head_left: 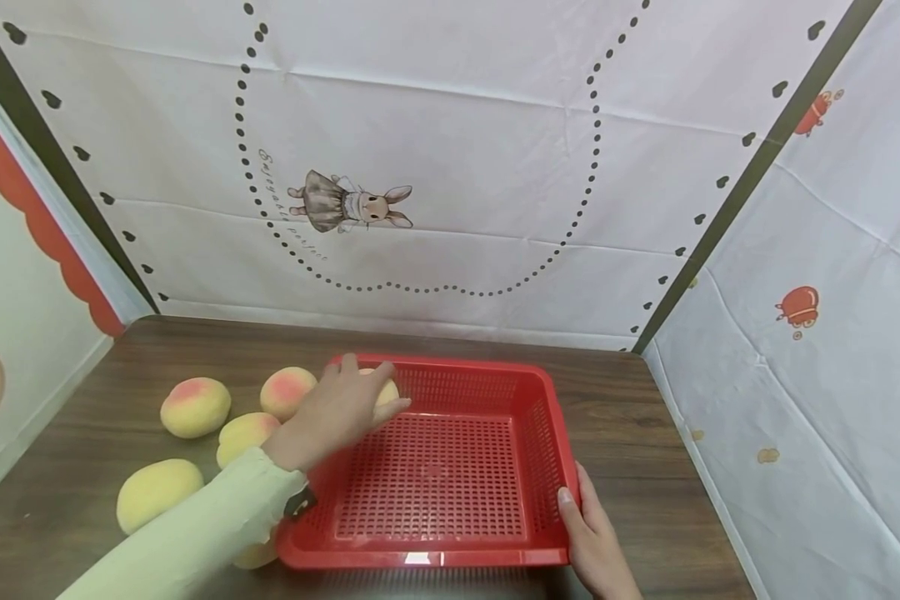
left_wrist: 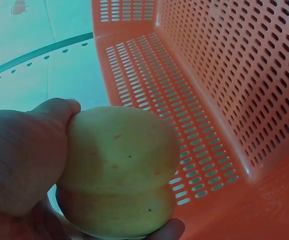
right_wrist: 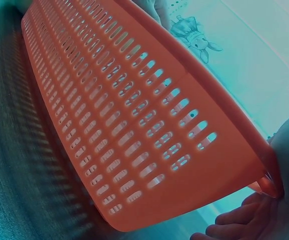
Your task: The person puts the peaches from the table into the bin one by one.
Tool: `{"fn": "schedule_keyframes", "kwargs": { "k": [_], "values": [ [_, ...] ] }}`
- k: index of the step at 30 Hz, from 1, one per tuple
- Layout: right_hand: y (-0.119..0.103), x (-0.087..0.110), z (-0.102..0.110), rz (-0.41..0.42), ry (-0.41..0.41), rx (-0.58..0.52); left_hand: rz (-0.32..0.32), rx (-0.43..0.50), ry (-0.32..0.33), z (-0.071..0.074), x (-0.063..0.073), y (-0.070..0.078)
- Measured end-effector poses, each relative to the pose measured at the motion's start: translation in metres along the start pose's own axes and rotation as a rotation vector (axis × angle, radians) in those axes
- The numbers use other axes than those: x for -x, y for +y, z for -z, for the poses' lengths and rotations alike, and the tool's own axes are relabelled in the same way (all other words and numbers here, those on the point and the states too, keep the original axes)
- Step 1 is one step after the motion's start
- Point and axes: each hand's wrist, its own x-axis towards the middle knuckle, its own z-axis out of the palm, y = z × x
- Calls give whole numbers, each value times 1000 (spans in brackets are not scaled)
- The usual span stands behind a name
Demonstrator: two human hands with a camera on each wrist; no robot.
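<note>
My left hand [head_left: 333, 412] grips a yellow peach [left_wrist: 119, 170] with thumb and fingers around its sides. In the head view this hand is over the far left corner of a red perforated plastic basket [head_left: 495, 557], and the peach shows partly behind the fingers. The basket's floor shows bare through the middle. At the basket's right side, near the front corner, my right hand [head_left: 596, 537] holds the rim, thumb over the top. Its curled fingers [right_wrist: 239, 217] appear below the rim in the right wrist view.
Left of the basket, several yellow peaches with pink blush lie on the dark wooden table [head_left: 615, 417], among them a far peach [head_left: 195, 407] and a nearer peach [head_left: 157, 493]. One peach [head_left: 255, 556] is partly hidden by the left sleeve. A white printed cloth [head_left: 457, 183] hangs behind.
</note>
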Motion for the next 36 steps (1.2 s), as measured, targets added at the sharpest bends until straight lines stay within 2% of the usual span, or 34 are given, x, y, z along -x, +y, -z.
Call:
{"fn": "schedule_keyframes", "kwargs": {
  "k": [8, 18, 23, 30, 36],
  "values": [
    [0, -2, 2, -21, 5, 0, -43, -41, -1, -3, -4, -1],
    [-1, -2, 1, -14, -3, -4, -78, -37, 0, -6, -6, -4],
    [0, -3, 2, -22, 0, -5, -76, -24, -18, -5, -7, -3],
    [1, -1, 1, 12, -7, 2, -36, -16, -103, -9, -11, -3],
    [1, 0, 0, 5, -2, 3, -35, -44, -112, -13, -13, -1]
  ]
}}
